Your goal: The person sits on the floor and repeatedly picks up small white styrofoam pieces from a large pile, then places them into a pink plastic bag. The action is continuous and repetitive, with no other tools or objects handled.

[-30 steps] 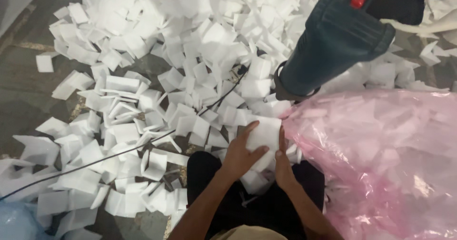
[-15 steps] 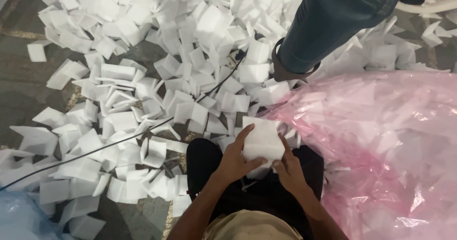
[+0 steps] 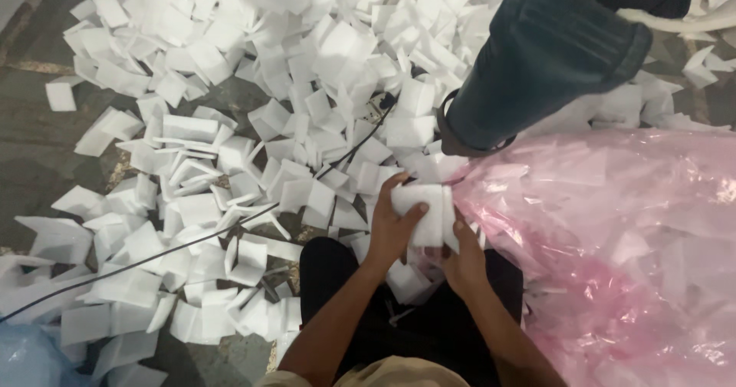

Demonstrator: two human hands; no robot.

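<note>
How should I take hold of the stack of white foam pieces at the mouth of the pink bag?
Probably clamp the stack of white foam pieces across its flat outer faces, one of the hands from each side, as the left hand and right hand do; loose pieces would likely slip apart otherwise.

White foam pieces (image 3: 253, 149) cover my view from 9 to 1 o'clock, plain and unpatterned. The stack (image 3: 423, 212) in my left hand (image 3: 392, 230) and right hand (image 3: 460, 260) is the same white. At 3 o'clock, the bag (image 3: 613, 241) is translucent pink, with pale shapes showing through. At 1 o'clock, another person's leg (image 3: 540, 57) is dark teal-blue. The floor (image 3: 38, 126) is mottled grey-brown. A thin black cable (image 3: 230, 222) crosses the white. My trousers (image 3: 337, 268) are black. At 8 o'clock, a light blue bag (image 3: 27, 356).
</note>
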